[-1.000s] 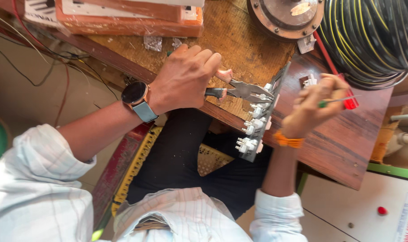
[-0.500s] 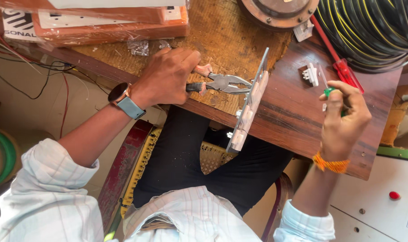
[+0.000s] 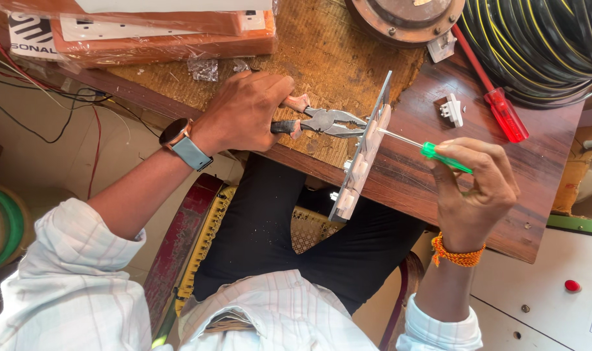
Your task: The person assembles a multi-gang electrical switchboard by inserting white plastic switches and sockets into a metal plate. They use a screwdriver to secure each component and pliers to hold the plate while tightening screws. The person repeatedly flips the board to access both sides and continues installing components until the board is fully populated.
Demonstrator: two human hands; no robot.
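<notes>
My left hand [image 3: 244,114], with a watch on its wrist, grips a pair of pliers [image 3: 328,121]. The jaws of the pliers clamp a white switch plate [image 3: 364,153], which stands on edge across the front of the wooden table [image 3: 406,182]. Several white switch modules sit on the plate's near face. My right hand [image 3: 475,188], with an orange thread band at the wrist, holds a green-handled screwdriver [image 3: 442,155]. Its thin shaft points left and its tip touches the plate.
On the table lie a red-handled screwdriver [image 3: 501,110] and a small white switch part [image 3: 450,110]. A coil of black and yellow cable [image 3: 543,39] sits at the back right, a round metal housing [image 3: 406,16] behind the plate, and plastic-wrapped orange boxes [image 3: 159,36] at the back left.
My right hand swung out to the right with the green screwdriver, then came back so its tip meets the plate. My left hand kept the pliers clamped on the plate.
</notes>
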